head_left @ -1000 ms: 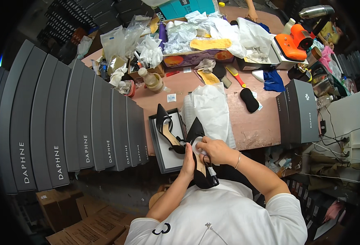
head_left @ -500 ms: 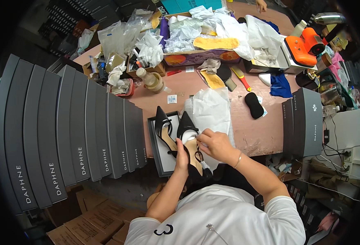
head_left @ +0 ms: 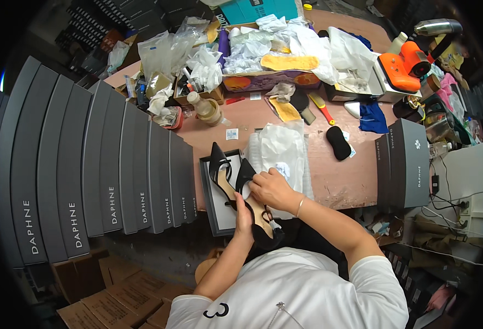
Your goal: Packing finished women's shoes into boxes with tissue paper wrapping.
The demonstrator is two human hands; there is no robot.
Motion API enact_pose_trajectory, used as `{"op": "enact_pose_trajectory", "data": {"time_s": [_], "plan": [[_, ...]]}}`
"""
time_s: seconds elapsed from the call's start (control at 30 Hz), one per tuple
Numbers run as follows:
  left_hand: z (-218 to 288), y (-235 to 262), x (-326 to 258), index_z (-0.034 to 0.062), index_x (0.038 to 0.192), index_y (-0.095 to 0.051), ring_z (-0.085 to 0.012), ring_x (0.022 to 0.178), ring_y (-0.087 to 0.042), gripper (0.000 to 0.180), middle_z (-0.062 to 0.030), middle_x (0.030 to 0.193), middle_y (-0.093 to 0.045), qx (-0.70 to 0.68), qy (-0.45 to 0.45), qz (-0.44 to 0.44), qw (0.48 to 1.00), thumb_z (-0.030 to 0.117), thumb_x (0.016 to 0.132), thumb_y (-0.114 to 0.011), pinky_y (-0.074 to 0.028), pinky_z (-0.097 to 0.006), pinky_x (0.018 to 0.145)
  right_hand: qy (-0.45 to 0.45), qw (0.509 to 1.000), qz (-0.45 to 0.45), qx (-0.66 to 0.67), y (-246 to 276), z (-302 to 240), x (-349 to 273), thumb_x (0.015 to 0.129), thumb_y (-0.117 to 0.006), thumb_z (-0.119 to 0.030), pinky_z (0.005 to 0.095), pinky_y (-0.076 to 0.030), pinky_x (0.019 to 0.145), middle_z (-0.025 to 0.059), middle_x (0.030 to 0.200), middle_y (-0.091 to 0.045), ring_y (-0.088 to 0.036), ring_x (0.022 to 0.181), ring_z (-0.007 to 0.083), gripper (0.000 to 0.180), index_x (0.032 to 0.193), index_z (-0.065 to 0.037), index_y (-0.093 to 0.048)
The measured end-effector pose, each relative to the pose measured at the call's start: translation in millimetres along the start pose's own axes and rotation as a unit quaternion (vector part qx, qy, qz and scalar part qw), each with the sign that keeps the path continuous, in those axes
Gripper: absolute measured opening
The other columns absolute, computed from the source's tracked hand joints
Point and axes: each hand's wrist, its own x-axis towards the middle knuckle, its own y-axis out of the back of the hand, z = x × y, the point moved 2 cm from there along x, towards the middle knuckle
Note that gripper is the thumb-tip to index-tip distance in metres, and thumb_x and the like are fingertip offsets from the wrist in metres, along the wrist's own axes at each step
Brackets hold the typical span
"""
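My left hand (head_left: 244,220) is closed round the side of a black pointed slingback heel (head_left: 256,214), held tilted with its toe away from me. My right hand (head_left: 271,189) is curled over the toe opening of this shoe; what its fingertips grip is hidden, though some white shows beneath them. The matching black heel (head_left: 218,164) lies to the left in an open grey shoebox (head_left: 214,226). A crumpled ball of white paper (head_left: 282,170) rests on white wrapping paper (head_left: 277,141) just beyond my right hand.
Tall rows of grey shoeboxes (head_left: 101,164) line the left; more boxes (head_left: 408,164) stand right. Farther back are a black sponge (head_left: 338,143), a red-and-yellow brush (head_left: 322,109), a bottle (head_left: 204,107), a paper-filled carton (head_left: 274,81) and an orange device (head_left: 406,68).
My right hand has shifted left and forward over the shoe's toe. A crumpled white paper ball now shows on the wrapping paper. Another person's hand at the far edge has left view.
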Motion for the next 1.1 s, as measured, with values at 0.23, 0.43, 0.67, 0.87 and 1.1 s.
{"op": "enact_pose_trajectory", "data": {"time_s": [0.23, 0.43, 0.67, 0.87, 1.1], "plan": [[13.1, 17.0, -5.7, 0.0045, 0.112, -0.053, -0.0205, 0.066, -0.059, 0.082, -0.0079, 0.086, -0.059, -0.018, 0.021, -0.036, 0.999, 0.075, 0.088, -0.021, -0.051, -0.033, 0.056, -0.019, 0.997, 0.066, 0.019, 10.9, -9.5, -16.9, 0.075, -0.065, -0.021, 0.0339, -0.042, 0.060, 0.0021, 0.074, -0.051, -0.059, 0.070, 0.0184, 0.014, 0.082, -0.012, -0.057], [4.2, 10.3, -14.5, 0.0073, 0.111, -0.052, -0.0217, 0.063, -0.057, 0.079, -0.0081, 0.081, -0.056, -0.042, 0.015, -0.002, 0.999, 0.077, 0.086, -0.023, -0.051, -0.033, 0.054, -0.041, 0.991, 0.126, 0.037, 17.4, -21.7, -18.6, 0.071, -0.066, -0.016, 0.0341, -0.044, 0.056, 0.0030, 0.072, -0.052, -0.056, 0.060, 0.0220, 0.015, 0.083, -0.012, -0.058], [28.7, 20.4, -14.4, 0.0058, 0.109, -0.053, -0.0230, 0.070, -0.062, 0.080, -0.0124, 0.091, -0.061, -0.020, 0.005, -0.013, 1.000, 0.076, 0.087, -0.021, -0.052, -0.035, 0.063, -0.089, 0.992, 0.084, 0.033, 27.2, -3.3, -19.4, 0.074, -0.061, -0.012, 0.0391, -0.046, 0.061, 0.0075, 0.079, -0.056, -0.059, 0.073, 0.0263, 0.016, 0.089, -0.008, -0.056], [13.4, 1.4, -48.7, 0.0102, 0.117, -0.049, -0.0183, 0.070, -0.059, 0.070, -0.0065, 0.092, -0.058, -0.021, 0.002, -0.020, 1.000, 0.068, 0.093, -0.019, -0.050, -0.030, 0.058, 0.056, 0.998, -0.002, -0.001, -3.0, -37.5, -7.1, 0.077, -0.059, -0.018, 0.0325, -0.044, 0.062, 0.0029, 0.074, -0.055, -0.060, 0.070, 0.0203, 0.012, 0.083, -0.008, -0.057], [28.5, 34.7, -26.1, 0.0076, 0.101, -0.052, -0.0230, 0.060, -0.057, 0.080, -0.0090, 0.073, -0.057, -0.061, 0.016, 0.007, 0.998, 0.079, 0.085, -0.018, -0.049, -0.035, 0.053, -0.139, 0.981, 0.111, -0.082, 33.4, -4.1, -37.7, 0.077, -0.066, -0.016, 0.0418, -0.044, 0.084, 0.0143, 0.099, -0.061, -0.059, 0.090, 0.0306, 0.038, 0.112, -0.003, -0.057]]}}
